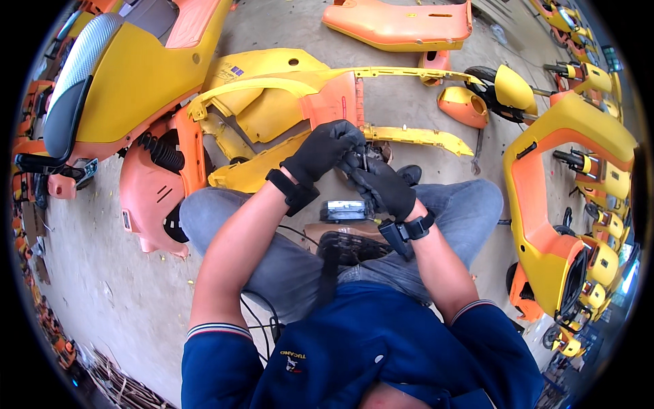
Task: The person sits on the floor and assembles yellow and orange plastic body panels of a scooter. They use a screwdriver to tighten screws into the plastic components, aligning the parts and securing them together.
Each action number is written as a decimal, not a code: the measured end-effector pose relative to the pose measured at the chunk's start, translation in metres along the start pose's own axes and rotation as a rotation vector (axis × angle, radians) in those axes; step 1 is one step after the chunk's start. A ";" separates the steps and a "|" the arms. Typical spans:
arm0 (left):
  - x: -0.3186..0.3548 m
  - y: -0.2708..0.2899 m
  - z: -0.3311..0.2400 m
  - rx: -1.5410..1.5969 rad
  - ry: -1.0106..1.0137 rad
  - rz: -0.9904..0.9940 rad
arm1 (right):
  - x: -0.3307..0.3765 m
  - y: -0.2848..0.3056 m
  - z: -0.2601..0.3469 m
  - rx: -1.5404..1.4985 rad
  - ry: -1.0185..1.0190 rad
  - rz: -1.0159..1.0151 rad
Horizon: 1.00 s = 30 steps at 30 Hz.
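Note:
Both hands wear black gloves and meet close together in front of my knees. My left hand (325,151) is closed, its fingertips pinched at a small dark part with a greyish metal bit that I cannot make out. Just right of it, my right hand (385,188) is closed around the same spot, the gloves hiding most of what is there. Beyond the hands lies a yellow-and-orange plastic scooter body panel (334,99) with long thin arms. A rectangular lamp (344,210) with a clear lens sits on the floor between my legs.
A scooter with a yellow body (146,75) stands at the left, near a pink plastic cover (153,194). Another yellow-orange scooter frame (545,204) is at the right. An orange panel (402,26) and a headlight shell (463,107) lie farther off. Black cables (262,313) run beside my left leg.

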State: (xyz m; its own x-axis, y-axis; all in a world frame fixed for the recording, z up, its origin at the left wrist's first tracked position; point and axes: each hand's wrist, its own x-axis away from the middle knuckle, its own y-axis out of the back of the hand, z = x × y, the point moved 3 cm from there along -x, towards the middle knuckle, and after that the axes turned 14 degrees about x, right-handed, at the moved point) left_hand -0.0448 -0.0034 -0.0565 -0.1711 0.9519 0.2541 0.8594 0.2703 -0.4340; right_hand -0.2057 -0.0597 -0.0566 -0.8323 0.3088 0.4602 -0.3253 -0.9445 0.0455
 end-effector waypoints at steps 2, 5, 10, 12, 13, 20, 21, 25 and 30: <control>-0.002 0.002 0.002 -0.039 -0.027 -0.014 | 0.000 0.001 0.000 -0.027 -0.053 0.049; 0.000 -0.002 -0.004 -0.050 0.009 0.018 | 0.002 -0.002 0.001 -0.050 -0.045 0.066; 0.005 -0.008 -0.002 0.029 0.101 0.103 | 0.000 -0.007 0.003 0.001 -0.011 0.114; 0.004 -0.009 -0.006 0.071 0.122 0.094 | -0.004 -0.008 -0.004 -0.175 0.070 0.022; 0.004 -0.009 -0.008 0.091 0.133 0.089 | -0.003 -0.006 -0.005 -0.192 0.069 -0.005; -0.001 0.012 -0.026 0.185 0.052 -0.040 | 0.002 0.003 0.008 0.124 0.058 -0.091; -0.001 0.013 -0.027 0.182 0.046 -0.052 | 0.004 0.004 0.008 0.201 0.092 -0.097; 0.001 0.015 -0.030 0.173 0.053 -0.074 | 0.009 0.004 0.015 0.417 0.111 -0.100; -0.001 0.017 -0.032 0.196 0.050 -0.053 | 0.008 0.002 0.007 0.502 0.209 -0.126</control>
State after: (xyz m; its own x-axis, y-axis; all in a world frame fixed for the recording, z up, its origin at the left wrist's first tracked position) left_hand -0.0141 -0.0040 -0.0363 -0.1855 0.9284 0.3219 0.7385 0.3478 -0.5776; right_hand -0.2097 -0.0602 -0.0466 -0.8888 0.3903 0.2403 -0.2173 -0.8205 0.5288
